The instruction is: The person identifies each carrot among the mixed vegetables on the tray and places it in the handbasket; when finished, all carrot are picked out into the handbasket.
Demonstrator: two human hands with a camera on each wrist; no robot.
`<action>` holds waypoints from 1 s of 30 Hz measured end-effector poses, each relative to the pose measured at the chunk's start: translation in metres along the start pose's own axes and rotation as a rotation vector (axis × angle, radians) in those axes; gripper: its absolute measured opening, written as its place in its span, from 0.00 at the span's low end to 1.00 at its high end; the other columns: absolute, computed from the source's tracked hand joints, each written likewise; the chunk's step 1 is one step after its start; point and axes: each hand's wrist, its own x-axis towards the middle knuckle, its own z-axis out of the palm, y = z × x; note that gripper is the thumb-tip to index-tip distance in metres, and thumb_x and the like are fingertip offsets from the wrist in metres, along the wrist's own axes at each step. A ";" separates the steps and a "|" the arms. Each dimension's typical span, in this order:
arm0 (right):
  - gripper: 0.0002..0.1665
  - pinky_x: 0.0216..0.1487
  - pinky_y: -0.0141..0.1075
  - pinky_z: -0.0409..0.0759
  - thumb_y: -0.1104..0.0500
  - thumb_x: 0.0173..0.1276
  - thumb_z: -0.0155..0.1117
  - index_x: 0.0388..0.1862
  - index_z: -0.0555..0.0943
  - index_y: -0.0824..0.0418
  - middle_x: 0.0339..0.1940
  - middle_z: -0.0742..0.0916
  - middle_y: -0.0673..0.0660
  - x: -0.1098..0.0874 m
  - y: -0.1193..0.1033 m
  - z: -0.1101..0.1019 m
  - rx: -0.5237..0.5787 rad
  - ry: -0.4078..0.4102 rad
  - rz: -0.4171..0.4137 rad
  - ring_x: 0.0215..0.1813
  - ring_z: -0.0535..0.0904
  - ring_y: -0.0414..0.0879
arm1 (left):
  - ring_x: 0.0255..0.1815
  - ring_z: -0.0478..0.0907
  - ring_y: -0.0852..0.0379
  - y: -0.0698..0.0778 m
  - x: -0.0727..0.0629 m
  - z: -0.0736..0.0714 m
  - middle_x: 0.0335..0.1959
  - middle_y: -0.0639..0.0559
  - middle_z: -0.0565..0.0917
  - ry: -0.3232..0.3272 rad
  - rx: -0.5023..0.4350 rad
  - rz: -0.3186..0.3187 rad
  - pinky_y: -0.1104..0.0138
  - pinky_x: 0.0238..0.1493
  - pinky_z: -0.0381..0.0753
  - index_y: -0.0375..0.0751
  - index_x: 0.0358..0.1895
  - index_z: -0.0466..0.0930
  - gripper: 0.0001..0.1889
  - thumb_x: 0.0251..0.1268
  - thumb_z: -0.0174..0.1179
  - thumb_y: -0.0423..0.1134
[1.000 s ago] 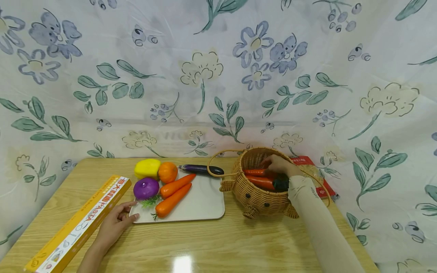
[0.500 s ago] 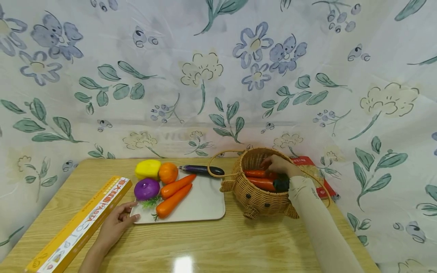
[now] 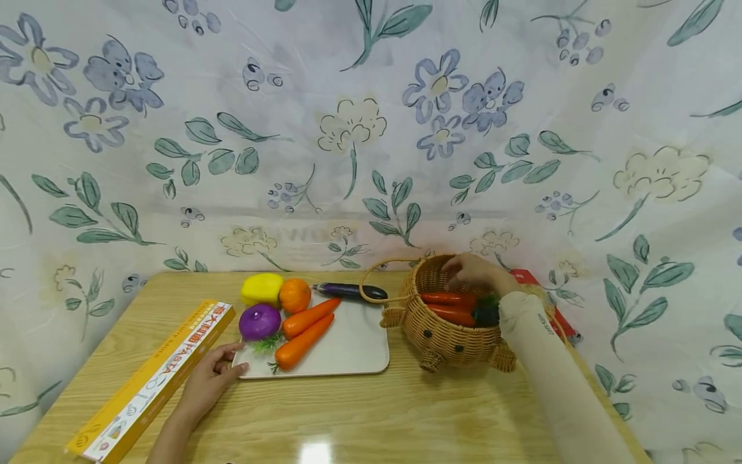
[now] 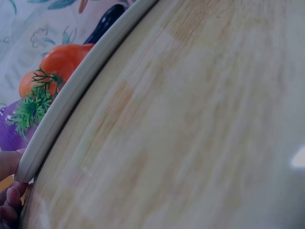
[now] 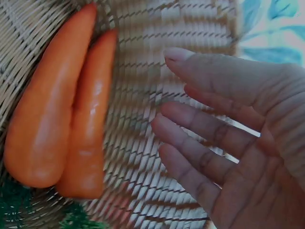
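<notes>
My left hand [image 3: 211,380] pinches the near left corner of a white tray [image 3: 362,345], with its thumb over the rim [image 4: 55,119] and fingers below in the left wrist view. Two toy carrots [image 3: 304,341], a purple onion [image 3: 259,322], a yellow vegetable [image 3: 262,289], a small pumpkin [image 3: 295,295] and an eggplant [image 3: 350,292] lie on or along the tray. Inside a wicker basket [image 3: 413,320] with an animal face, my right hand [image 3: 478,270] hovers with spread, slightly bent fingers, holding nothing. Beside it two more carrots [image 5: 43,114] lie against the basket's wall.
A long yellow pasta box [image 3: 156,380] lies slantwise left of the tray. Behind the basket at right is a red packet [image 3: 524,277]. The basket's handle [image 3: 371,270] leans over toward the eggplant. A floral cloth [image 3: 348,161] hangs at the table's back edge.
My right hand has lifted slightly off the carrots inside the basket, and more of them shows. The head view has shifted a little; my left hand stays at the tray corner.
</notes>
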 end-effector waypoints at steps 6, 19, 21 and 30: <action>0.32 0.62 0.55 0.75 0.58 0.64 0.70 0.65 0.75 0.68 0.62 0.81 0.68 -0.019 -0.019 -0.005 0.012 0.009 -0.111 0.63 0.76 0.62 | 0.33 0.66 0.66 0.000 0.001 -0.002 0.46 0.43 0.74 0.016 0.018 0.039 0.71 0.33 0.67 0.35 0.61 0.77 0.23 0.66 0.65 0.42; 0.27 0.51 0.45 0.81 0.58 0.63 0.73 0.60 0.80 0.64 0.53 0.84 0.65 -0.047 -0.081 0.032 0.186 0.078 -0.340 0.52 0.82 0.54 | 0.34 0.66 0.65 -0.001 0.000 -0.003 0.47 0.43 0.74 -0.005 0.012 0.026 0.71 0.34 0.67 0.36 0.63 0.76 0.24 0.67 0.64 0.43; 0.25 0.48 0.43 0.81 0.58 0.63 0.73 0.58 0.81 0.63 0.50 0.85 0.63 -0.049 -0.092 0.045 0.191 0.091 -0.363 0.49 0.81 0.52 | 0.35 0.66 0.65 -0.001 0.000 -0.003 0.47 0.43 0.74 -0.004 0.016 0.023 0.71 0.34 0.67 0.36 0.63 0.76 0.24 0.67 0.64 0.43; 0.24 0.46 0.37 0.81 0.53 0.63 0.74 0.54 0.82 0.63 0.46 0.86 0.58 -0.044 -0.127 0.118 0.223 0.079 -0.375 0.45 0.82 0.48 | 0.36 0.67 0.65 0.001 -0.002 -0.004 0.48 0.43 0.75 -0.002 0.029 0.031 0.72 0.36 0.67 0.36 0.62 0.77 0.24 0.67 0.65 0.44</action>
